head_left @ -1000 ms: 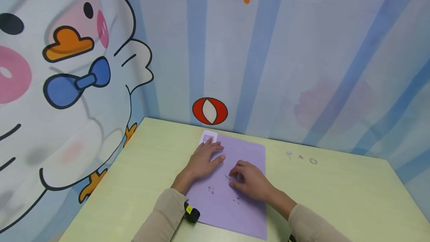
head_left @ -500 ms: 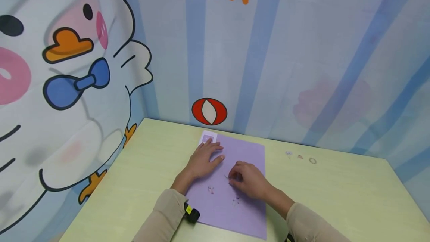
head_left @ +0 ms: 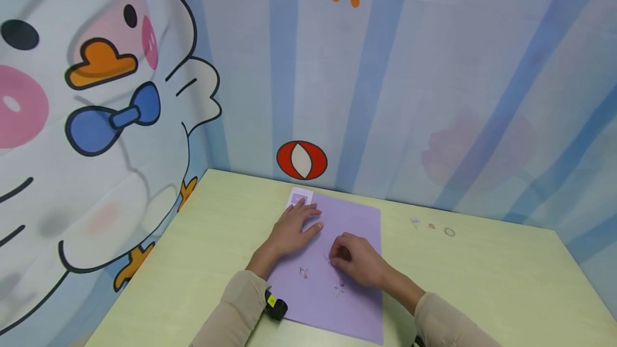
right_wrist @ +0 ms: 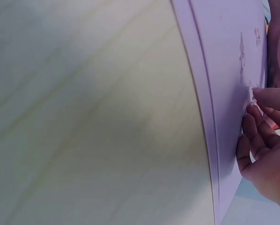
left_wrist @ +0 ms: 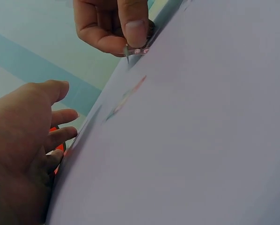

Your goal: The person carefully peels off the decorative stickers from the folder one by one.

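Observation:
My left hand (head_left: 291, 229) rests with spread fingers on the far left part of a purple sheet (head_left: 356, 320). Over the sheet's middle, my right hand (head_left: 359, 260) pinches a small clear sticker (left_wrist: 139, 50) between thumb and fingertips. In the left wrist view that sticker sits close over the sheet, with a pointed greenish end sticking out. Two small printed stickers lie on the sheet: one, a reddish and green piece (head_left: 303, 272), left of my right hand, the other, a pale one with dark specks (head_left: 339, 288), nearer my body. The pinched sticker's print is mostly hidden by fingers.
A white card with a purple square (head_left: 294, 195) lies at the sheet's far left corner, partly under my left fingers. Right of the sheet, a flower-like piece (head_left: 415, 221), a small brownish piece (head_left: 431, 226) and a ring-shaped piece (head_left: 449, 232) lie on the pale yellow table (head_left: 482, 283).
My right hand has shifted very slightly, its thumb and fingertips drawing a little closer together around the sticker. The left hand stays where it was.

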A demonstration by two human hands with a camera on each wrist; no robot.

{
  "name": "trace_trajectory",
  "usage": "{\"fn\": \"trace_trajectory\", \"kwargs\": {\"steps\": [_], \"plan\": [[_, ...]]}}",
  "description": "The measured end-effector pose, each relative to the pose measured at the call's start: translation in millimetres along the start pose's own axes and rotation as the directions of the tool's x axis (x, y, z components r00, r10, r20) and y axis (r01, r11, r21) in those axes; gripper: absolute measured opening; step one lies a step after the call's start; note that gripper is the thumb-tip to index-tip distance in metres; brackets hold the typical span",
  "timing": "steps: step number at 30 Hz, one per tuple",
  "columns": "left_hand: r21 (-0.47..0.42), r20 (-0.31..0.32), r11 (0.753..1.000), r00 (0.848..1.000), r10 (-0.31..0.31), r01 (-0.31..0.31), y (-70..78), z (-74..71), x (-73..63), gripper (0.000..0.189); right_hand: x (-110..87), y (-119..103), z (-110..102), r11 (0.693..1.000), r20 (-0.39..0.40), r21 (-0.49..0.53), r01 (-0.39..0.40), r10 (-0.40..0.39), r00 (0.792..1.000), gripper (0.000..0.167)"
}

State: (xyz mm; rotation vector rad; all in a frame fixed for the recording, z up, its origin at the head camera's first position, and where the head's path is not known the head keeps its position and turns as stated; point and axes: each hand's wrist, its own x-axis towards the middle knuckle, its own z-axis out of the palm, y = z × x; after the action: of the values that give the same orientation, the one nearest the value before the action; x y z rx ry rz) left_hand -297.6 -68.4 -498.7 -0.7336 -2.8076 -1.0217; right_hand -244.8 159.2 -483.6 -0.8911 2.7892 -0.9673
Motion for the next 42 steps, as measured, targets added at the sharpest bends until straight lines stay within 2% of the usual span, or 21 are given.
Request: {"fn": "trace_trajectory", "kwargs": {"steps": [10,15,21,30,42], "plan": [[-0.014,0.004,1.000,1.000,0.008,-0.008,-0.8,0.3,-0.7,0.047,-0.3,4,-11,0.999,0.004,0.051,0.001,-0.001,1.000,0.010],[-0.007,-0.004,1.000,1.000,0.007,-0.007,-0.6,1.2,0.0,0.046,-1.4,5,-18,0.999,-0.036,0.044,0.014,-0.012,0.999,0.014],[-0.015,-0.016,1.000,1.000,0.013,-0.013,-0.2,1.1,0.0,0.046,-2.6,7,-27,0.999,-0.122,0.032,0.012,-0.008,0.993,0.018],[-0.019,-0.014,1.000,1.000,0.013,-0.013,0.3,1.5,-0.3,0.045,-7.6,12,-44,0.996,-0.144,0.082,-0.044,0.055,0.988,0.011],[-0.010,0.009,1.000,1.000,-0.011,0.011,0.8,0.3,-0.8,0.046,-12.7,22,-68,0.983,-0.246,0.158,-0.097,0.134,0.960,0.007]]}}
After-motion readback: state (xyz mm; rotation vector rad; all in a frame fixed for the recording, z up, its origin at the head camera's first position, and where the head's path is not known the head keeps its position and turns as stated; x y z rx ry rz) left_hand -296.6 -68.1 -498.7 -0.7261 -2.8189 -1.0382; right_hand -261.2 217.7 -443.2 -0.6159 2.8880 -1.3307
